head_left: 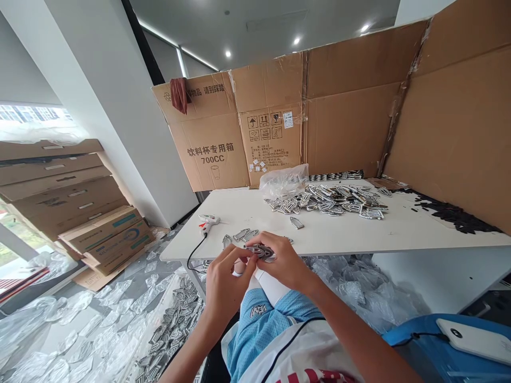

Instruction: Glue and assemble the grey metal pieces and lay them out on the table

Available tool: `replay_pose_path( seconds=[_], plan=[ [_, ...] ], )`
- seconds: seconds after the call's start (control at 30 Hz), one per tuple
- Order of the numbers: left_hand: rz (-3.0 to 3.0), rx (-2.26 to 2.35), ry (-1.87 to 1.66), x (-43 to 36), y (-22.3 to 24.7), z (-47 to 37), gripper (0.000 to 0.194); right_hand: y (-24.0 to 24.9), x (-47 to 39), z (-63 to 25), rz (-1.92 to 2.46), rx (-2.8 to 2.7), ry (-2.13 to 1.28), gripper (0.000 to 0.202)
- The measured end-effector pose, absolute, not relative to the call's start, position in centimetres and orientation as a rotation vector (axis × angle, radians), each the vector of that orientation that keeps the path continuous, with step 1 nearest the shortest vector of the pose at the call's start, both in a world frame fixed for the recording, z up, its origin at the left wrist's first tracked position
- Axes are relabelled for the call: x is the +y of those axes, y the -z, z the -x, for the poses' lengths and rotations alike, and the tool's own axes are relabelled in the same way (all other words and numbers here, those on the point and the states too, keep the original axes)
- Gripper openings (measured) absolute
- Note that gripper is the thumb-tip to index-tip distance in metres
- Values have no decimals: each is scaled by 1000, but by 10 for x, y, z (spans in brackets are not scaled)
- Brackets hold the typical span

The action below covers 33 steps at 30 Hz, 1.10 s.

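Near the front edge of the white table (339,234), both hands meet over a small grey, frame-like piece (261,251) with a looped outline. My left hand (229,276) pinches its left end between thumb and fingertips. From the right, my right hand (285,260) grips the same piece, covering part of it; its exact kind is too small to tell. Several similar grey pieces (243,234) lie just beyond my fingers, and a single one (296,223) rests farther back. A white hot glue gun (208,225) lies to the left, its black cord hanging over the edge.
A heap of grey pieces (335,201) covers the table's back beside a clear plastic bag (285,181). Black strips (455,213) lie at the right. Cardboard walls (351,117) enclose the rear. More pieces (178,314) fill the floor at left; a white phone-like device (475,340) sits at right.
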<state>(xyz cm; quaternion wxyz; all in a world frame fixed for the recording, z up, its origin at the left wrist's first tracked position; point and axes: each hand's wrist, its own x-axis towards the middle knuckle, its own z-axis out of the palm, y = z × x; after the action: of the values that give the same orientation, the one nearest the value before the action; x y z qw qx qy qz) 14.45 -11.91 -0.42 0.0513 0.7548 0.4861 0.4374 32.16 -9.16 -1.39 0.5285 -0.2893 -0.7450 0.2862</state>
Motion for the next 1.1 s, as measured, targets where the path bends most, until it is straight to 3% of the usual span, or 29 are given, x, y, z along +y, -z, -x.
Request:
replay_pose_path(
  seconds=[0.67,0.83,0.97,1.1],
  plan=[
    [-2251,1434,-1445,-114,1,-138,21,13,-91,-323,693,-1616,-1013,25],
    [-2024,1472,-1415,-106,1,-133,35,15,-92,-318,655,-1585,-1008,22],
    [-1863,1378,-1168,-100,2,-128,37,15,-93,-318,624,-1571,-1054,23],
    [-1790,1273,-1050,-92,6,-123,53,15,-90,-322,629,-1719,-854,17]
  ],
)
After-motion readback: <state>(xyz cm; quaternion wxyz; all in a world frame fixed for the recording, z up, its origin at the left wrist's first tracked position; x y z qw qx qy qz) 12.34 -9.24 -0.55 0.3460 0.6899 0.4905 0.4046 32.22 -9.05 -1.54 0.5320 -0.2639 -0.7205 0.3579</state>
